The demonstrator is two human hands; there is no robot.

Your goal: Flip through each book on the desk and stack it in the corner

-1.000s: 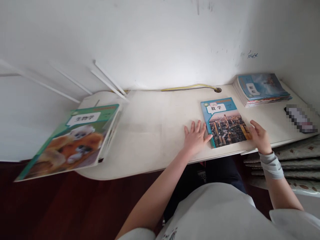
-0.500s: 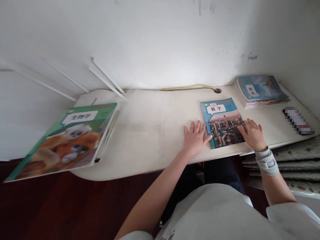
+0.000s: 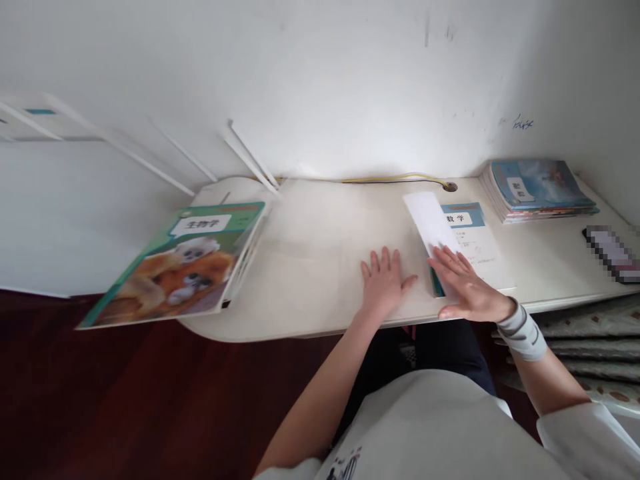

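White counter (image 3: pixel 310 280) set against a scuffed wall (image 3: pixel 350 80), with a book (image 3: pixel 483 257) opened beneath the right hand (image 3: pixel 467 290)

Toward the right, the pale wall is marked with blue writing (image 3: pixel 523 123). Along its foot a yellow cable (image 3: pixel 390 178) is laid and led to a round hole (image 3: pixel 451 187) at the back of the counter. Dark red floor (image 3: pixel 150 387) is seen below on the left, and patterned cloth (image 3: pixel 590 333) is layered below on the right.

At the counter's left end, a green book (image 3: pixel 200 267) with monkeys pictured on it is placed so that part is carried past the edge. At the right end, a stack of books (image 3: pixel 537 190) is set near the wall, and a partly pixelated phone (image 3: pixel 613 253) is laid nearer the front.

The opened book is placed on the right half, near the front edge. Its front cover (image 3: pixel 425 217) is raised toward the left, and a white page topped by a blue band is exposed. The right hand, with a grey wrap (image 3: pixel 523 331) worn at the wrist, is laid across the cover, flattened, fingers outstretched. The left hand (image 3: pixel 383 290) is rested palm down on the counter, fingers spread, just left of the book.
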